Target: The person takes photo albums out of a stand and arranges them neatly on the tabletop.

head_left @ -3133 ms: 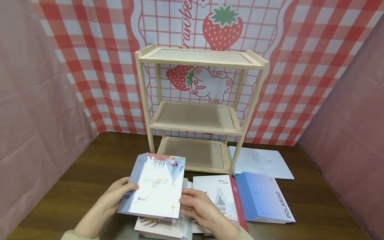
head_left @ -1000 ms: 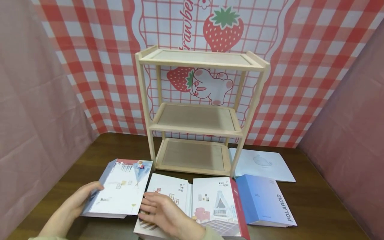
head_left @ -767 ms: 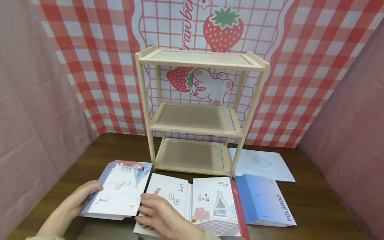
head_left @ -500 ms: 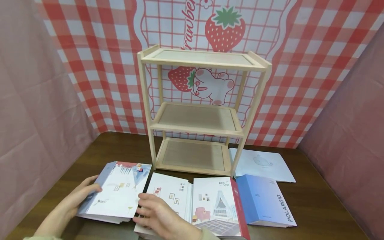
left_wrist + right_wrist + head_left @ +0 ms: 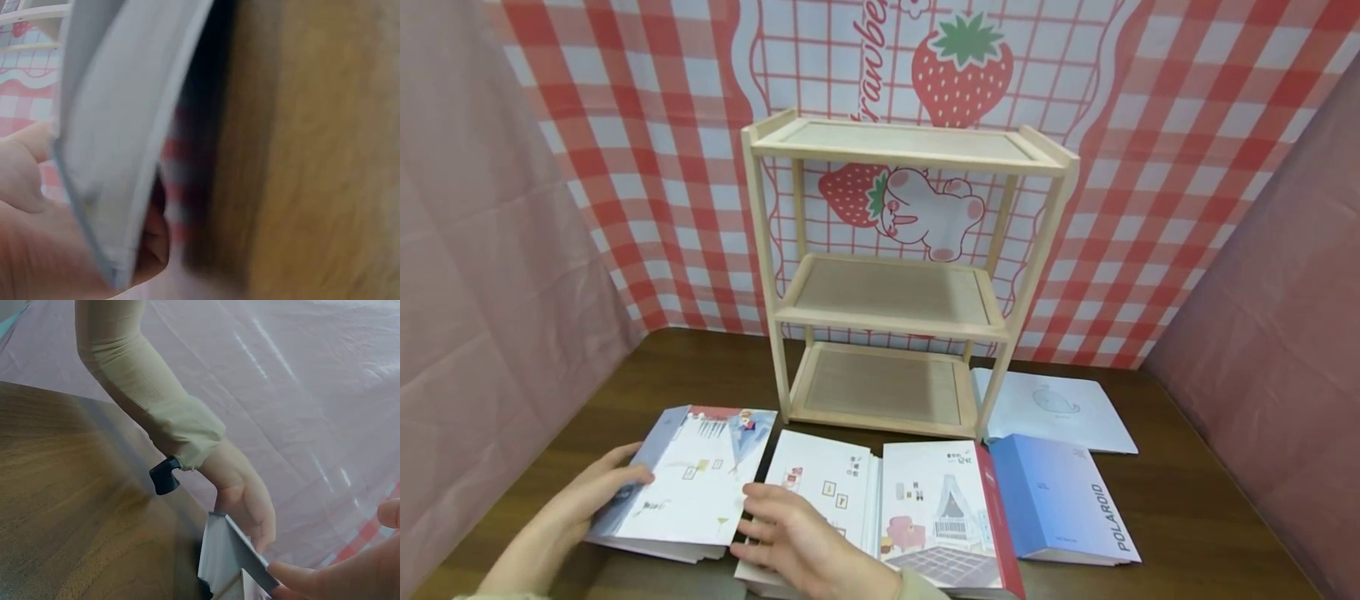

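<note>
A thick book point(image 5: 688, 475) with a white picture cover and grey-blue spine is at the front left, low over the table. My left hand point(image 5: 598, 487) grips its spine side, thumb on the cover; in the left wrist view, fingers curl beneath its grey edge point(image 5: 119, 144). My right hand point(image 5: 805, 533) reaches over a second white book point(image 5: 823, 475), its fingers at the first book's right edge. From the right wrist, a fingertip meets the grey cover point(image 5: 247, 550). Whether the held book touches the table is unclear.
A wooden three-tier shelf point(image 5: 887, 329) stands behind the books. Right of the second book lie a red-spined book point(image 5: 936, 517), a blue POLAROID book point(image 5: 1060, 500) and a pale whale book point(image 5: 1052, 408). Pink cloth point(image 5: 1262, 375) hangs at the sides.
The book has come left and down from over the other white book, uncovering it. Both hands moved left with it. Over the last second it has shifted only slightly left and nearer.
</note>
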`<state>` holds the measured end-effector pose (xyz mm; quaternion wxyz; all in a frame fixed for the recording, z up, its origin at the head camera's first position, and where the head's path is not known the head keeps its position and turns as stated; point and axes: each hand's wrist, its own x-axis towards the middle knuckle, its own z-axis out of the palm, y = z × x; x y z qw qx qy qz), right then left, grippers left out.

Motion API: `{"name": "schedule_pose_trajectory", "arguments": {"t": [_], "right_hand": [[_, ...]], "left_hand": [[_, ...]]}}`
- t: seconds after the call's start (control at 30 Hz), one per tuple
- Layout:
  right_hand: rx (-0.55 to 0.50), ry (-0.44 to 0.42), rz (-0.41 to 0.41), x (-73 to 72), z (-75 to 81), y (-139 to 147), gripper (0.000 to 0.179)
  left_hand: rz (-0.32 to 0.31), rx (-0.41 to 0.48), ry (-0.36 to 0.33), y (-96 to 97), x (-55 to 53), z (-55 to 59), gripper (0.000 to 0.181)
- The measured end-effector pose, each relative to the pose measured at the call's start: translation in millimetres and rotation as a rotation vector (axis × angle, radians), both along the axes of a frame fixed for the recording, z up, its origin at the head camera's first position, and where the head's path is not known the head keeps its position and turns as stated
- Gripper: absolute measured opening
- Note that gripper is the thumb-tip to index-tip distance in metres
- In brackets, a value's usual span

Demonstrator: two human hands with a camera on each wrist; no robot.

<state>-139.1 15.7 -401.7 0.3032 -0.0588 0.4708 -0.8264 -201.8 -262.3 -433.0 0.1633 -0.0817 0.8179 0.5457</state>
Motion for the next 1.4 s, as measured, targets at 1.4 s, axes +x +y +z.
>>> {"name": "schedule_pose_trajectory", "arguments": {"t": [1.4], "right_hand": [[0.010, 0.012, -0.056, -3.2, -4.0, 15.5, 0.053]], "left_hand": [[0.010, -0.123, 0.011, 16.2, 3.5, -2.5, 0.084]]}}
